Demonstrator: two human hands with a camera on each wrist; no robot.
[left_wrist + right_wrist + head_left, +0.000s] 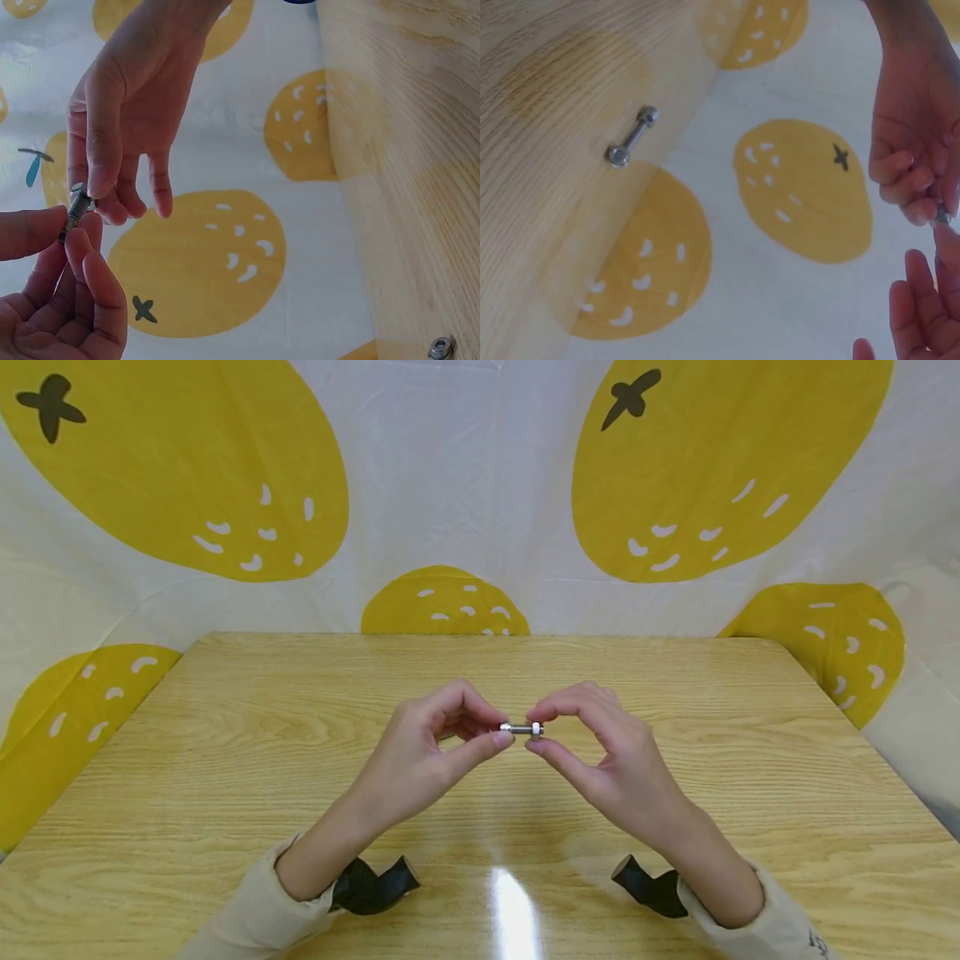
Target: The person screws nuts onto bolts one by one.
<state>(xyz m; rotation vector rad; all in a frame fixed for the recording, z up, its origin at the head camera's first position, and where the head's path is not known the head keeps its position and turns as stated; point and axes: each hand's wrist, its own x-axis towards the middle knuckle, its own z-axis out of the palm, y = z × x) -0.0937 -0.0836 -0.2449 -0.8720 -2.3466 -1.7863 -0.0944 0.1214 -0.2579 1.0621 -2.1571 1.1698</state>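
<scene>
Between the two hands, a silver bolt (pixel 519 729) lies sideways over the table. My left hand (pixel 431 743) pinches its left end between thumb and forefinger. A silver hex nut (pixel 536 730) sits on the threads near the right end, held between thumb and forefinger of my right hand (pixel 607 747). Threads show on the bolt (pixel 75 210) in the left wrist view, with the fingertips of both hands close together. Only a small glint of the bolt (pixel 942 215) shows in the right wrist view; fingers cover the rest.
Another bolt with a nut (pixel 634 136) lies on the wooden table (pixel 540 195); its end also shows low in the left wrist view. A fruit-patterned cloth (pixel 457 468) hangs behind the table. Black wrist mounts (pixel 375 885) stick out below the forearms.
</scene>
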